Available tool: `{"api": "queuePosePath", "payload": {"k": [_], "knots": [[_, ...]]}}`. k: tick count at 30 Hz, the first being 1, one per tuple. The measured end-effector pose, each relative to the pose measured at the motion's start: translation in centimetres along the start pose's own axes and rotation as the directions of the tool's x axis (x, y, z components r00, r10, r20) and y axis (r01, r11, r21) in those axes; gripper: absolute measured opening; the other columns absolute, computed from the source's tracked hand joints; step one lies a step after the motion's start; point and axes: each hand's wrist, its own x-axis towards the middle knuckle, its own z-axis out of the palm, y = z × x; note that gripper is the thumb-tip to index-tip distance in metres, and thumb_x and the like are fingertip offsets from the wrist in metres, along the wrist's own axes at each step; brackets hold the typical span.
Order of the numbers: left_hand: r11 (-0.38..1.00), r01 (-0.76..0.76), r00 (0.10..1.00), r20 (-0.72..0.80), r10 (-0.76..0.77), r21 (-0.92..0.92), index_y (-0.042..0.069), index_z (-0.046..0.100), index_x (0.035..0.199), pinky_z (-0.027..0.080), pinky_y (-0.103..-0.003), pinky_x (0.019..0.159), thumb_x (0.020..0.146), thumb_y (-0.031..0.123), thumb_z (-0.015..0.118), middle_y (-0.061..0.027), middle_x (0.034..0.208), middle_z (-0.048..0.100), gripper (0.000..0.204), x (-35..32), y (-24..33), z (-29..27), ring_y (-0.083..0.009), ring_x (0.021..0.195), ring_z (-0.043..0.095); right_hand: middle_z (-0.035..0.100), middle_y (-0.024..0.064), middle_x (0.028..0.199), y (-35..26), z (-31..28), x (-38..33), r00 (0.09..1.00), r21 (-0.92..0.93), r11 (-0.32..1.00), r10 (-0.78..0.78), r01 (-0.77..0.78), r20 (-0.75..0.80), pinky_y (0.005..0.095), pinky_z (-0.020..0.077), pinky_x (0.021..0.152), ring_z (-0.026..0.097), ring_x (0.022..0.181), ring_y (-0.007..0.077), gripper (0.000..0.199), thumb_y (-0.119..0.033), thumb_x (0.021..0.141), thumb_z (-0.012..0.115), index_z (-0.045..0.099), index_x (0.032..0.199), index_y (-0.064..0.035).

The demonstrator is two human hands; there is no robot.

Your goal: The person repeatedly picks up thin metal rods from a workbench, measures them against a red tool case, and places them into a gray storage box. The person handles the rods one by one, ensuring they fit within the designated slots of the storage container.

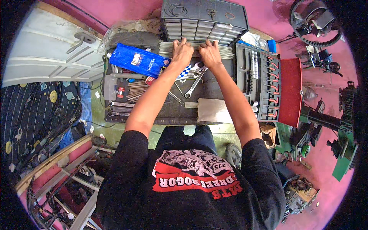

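A bundle of thin pale welding rods lies crosswise along the foot of a small-drawer cabinet. Both hands rest on this bundle, a little apart. My left hand has its fingers curled over the rods left of the middle. On the right part, my right hand is bent round them in the same way; the fingertips are partly hidden. Below the hands lie combination spanners, one large spanner among them. A blue plastic packet sits left of my left forearm.
A pale paper wrap with rod ends showing lies at the near edge. Brown rods and more spanners are at left. On the right stands an open tool case with a red lid. A white door is far left.
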Motion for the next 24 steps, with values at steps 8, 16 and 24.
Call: {"api": "queuePosePath", "payload": {"k": [8,16,24], "knots": [[0.998,-0.008,0.999,-0.037,0.006,-0.065,0.010,0.077,0.084,0.036,-0.057,0.098,0.080,0.009,0.064,-0.0087,0.103,0.072,0.013,0.0,-0.2,-0.1,-0.0297,0.119,0.057,0.073,0.0047,0.098,-0.8,-0.7,0.1,0.998,-0.023,0.998,0.055,-0.055,0.002,0.0489,0.0386,0.098,0.060,0.115,0.0228,0.015,-0.015,0.086,0.059,0.072,0.092,-0.0137],[0.998,0.012,0.999,-0.031,-0.014,-0.063,0.010,0.077,0.090,0.037,-0.056,0.093,0.079,0.007,0.064,-0.0075,0.102,0.073,0.017,-0.1,0.0,-0.3,-0.0288,0.114,0.057,0.072,0.0046,0.096,-0.8,-0.6,-0.4,0.999,-0.004,1.000,0.027,-0.027,-0.032,0.0454,0.0398,0.095,0.060,0.109,0.0216,0.014,-0.016,0.085,0.060,0.072,0.092,-0.0131],[0.997,-0.055,0.996,-0.074,0.051,-0.054,0.009,0.077,0.091,0.037,-0.055,0.094,0.080,0.006,0.063,-0.0071,0.100,0.069,0.018,-0.7,-0.2,-0.4,-0.0272,0.113,0.056,0.069,0.0031,0.096,-1.2,-1.1,-0.7,0.997,-0.028,1.000,0.004,-0.006,-0.071,0.0416,0.0407,0.090,0.058,0.107,0.0209,0.014,-0.017,0.084,0.060,0.073,0.088,-0.0138]]}}
